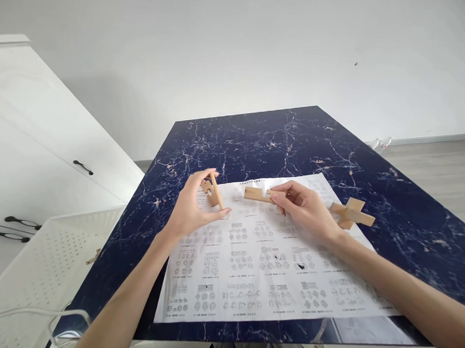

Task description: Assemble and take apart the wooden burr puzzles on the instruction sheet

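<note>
Nearest to us, our two bare forearms reach out over a white printed instruction sheet covered in small puzzle diagrams (261,276), which lies flat on the dark blue marble-patterned table (392,186). Our left hand (191,210) is curled, pinching two pale wooden notched puzzle pieces (212,191) between thumb and fingertips, one slim piece standing nearly upright beside a shorter notched block. Our right hand (304,206) is closed in a pinch on the end of a flat pale wooden notched bar (257,194), held level just above the sheet and pointing toward the left hand; the two sets of pieces are near but apart. We judge that we are midway through joining interlocking parts, with the bar lined up for insertion. The next move, as we see it, calls for matching the bar's notch to the gap in the held pieces and sliding it in squarely without loosening the left grip. Just beyond the right wrist rests an already crossed wooden assembly (351,213). Off the table's left edge stands a white perforated plastic basket (46,261) against a white cabinet with black handles (40,153).
</note>
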`<state>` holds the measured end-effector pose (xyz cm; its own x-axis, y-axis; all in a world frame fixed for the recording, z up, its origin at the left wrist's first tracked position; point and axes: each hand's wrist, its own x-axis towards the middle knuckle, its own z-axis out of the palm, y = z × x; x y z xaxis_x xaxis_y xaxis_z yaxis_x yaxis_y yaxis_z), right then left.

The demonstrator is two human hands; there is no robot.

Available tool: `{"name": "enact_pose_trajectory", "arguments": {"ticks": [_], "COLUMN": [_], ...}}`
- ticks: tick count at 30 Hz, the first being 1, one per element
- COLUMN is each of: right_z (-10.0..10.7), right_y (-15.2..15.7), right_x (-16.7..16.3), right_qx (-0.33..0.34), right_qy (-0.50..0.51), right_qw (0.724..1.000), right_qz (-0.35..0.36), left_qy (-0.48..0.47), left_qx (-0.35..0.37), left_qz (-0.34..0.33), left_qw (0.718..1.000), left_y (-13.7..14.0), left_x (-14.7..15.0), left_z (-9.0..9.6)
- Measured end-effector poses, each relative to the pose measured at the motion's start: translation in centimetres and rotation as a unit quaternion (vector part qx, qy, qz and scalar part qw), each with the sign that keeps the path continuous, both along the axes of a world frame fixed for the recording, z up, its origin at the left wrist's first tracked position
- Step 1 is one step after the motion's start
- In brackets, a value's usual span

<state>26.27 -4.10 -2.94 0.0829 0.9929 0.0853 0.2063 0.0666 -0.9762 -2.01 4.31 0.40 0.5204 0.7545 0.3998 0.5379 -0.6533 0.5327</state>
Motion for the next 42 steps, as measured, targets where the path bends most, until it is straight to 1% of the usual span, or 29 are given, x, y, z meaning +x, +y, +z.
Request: {"name": "enact_pose_trajectory", "arguments": {"ticks": [2,4,8,11,18,21,24,28,31,35,38,42], "right_z": [-0.3,-0.6,-0.9,-1.0,-1.5,-1.1,-0.9,-1.1,-1.2,-1.1,-1.1,-1.0], "right_y": [0.0,0.0,-0.2,-0.1,0.2,0.1,0.1,0.3,0.3,0.3,0.3,0.2], "right_x": [-0.2,-0.4,-0.6,-0.5,-0.4,-0.4,-0.3,-0.3,-0.3,-0.4,-0.5,-0.5], "right_qx": [-0.011,-0.014,-0.009,-0.008,0.004,0.001,-0.003,0.002,0.004,0.0,0.0,-0.001], "right_qy": [0.007,0.011,-0.004,-0.011,-0.017,-0.01,-0.012,-0.021,-0.023,-0.023,-0.018,-0.023], "right_qw": [1.0,1.0,1.0,1.0,1.0,0.999,0.999,0.999,0.999,0.999,0.999,0.999], "right_qz": [0.002,0.009,0.018,0.017,0.023,0.03,0.03,0.03,0.033,0.037,0.042,0.041], "left_qy": [0.033,0.079,0.177,0.211,0.158,0.176,0.19,0.195,0.186,0.172,0.171,0.156], "left_qx": [-0.003,-0.007,0.005,-0.011,-0.062,-0.054,-0.04,-0.011,-0.041,-0.089,-0.102,-0.1], "left_qz": [0.051,0.089,0.11,0.118,0.103,0.106,0.1,0.077,0.061,0.068,0.074,0.075], "left_qw": [0.998,0.993,0.978,0.97,0.98,0.977,0.976,0.978,0.98,0.979,0.977,0.98], "left_y": [0.2,0.4,1.1,1.6,2.3,2.6,2.8,2.7,2.4,2.2,2.1,1.7], "left_x": [-1.0,-2.2,-4.4,-5.2,-4.8,-5.0,-5.0,-4.0,-3.0,-2.7,-3.0,-3.2], "left_z": [0.0,-0.1,-0.6,-1.0,-2.2,-2.6,-2.6,-2.4,-2.3,-2.4,-2.4,-2.4]}}
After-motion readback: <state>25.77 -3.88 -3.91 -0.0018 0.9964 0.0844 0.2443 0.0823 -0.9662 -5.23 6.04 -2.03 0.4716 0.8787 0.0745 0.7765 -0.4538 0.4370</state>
